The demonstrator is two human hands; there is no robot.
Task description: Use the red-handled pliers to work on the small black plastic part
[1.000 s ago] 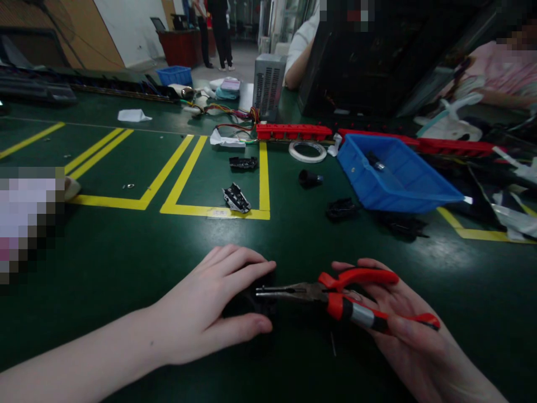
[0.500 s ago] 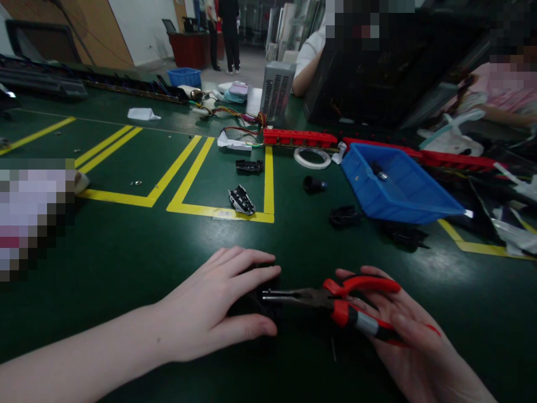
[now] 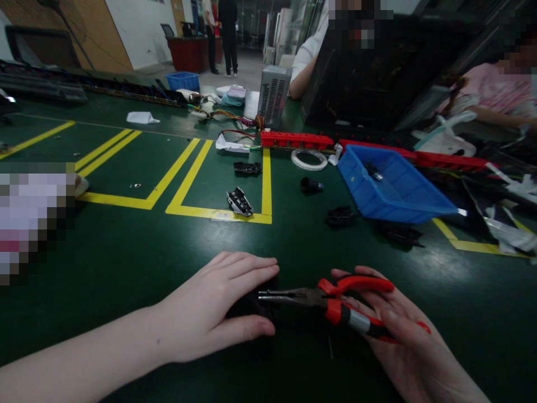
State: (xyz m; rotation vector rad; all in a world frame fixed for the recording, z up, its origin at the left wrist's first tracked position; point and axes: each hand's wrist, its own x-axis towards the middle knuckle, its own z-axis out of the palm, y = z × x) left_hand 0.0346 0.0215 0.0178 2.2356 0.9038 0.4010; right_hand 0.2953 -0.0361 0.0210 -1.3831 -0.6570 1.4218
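Observation:
My left hand (image 3: 226, 305) curves over a dark part (image 3: 247, 305) on the green table, fingers on its far side and thumb on its near side. The part is mostly hidden under the hand and hard to make out. In my right hand (image 3: 398, 330) are red-handled long-nose pliers (image 3: 335, 302), their jaws pointing left and reaching the dark part between my left thumb and fingers. A thin pin-like piece (image 3: 330, 347) lies below the pliers.
Beyond the hands, a black and silver part (image 3: 240, 202) lies on yellow tape. To the right are a black cylinder (image 3: 311, 185), a tape roll (image 3: 309, 159) and a blue bin (image 3: 390, 184). People are at the far side.
The view has shifted slightly, so things on the table appear a little further left. Both hands and the pliers keep nearly the same pose.

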